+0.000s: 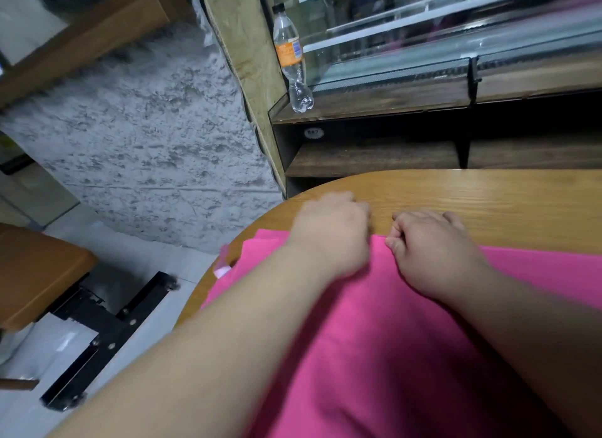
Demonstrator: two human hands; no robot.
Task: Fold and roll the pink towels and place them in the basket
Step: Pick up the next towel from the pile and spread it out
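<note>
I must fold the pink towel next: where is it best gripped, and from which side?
I would take the pink towel by its far edge, pinched at two points well apart, coming from above. It lies flat on the table, and that edge runs straight and free over bare wood.

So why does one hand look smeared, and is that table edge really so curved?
Head view: the left hand is blurred and smeared, while the right hand at the pink towel edge is sharper; the wide lens probably exaggerates the table curve; the glass case shows pale reflections.
</note>
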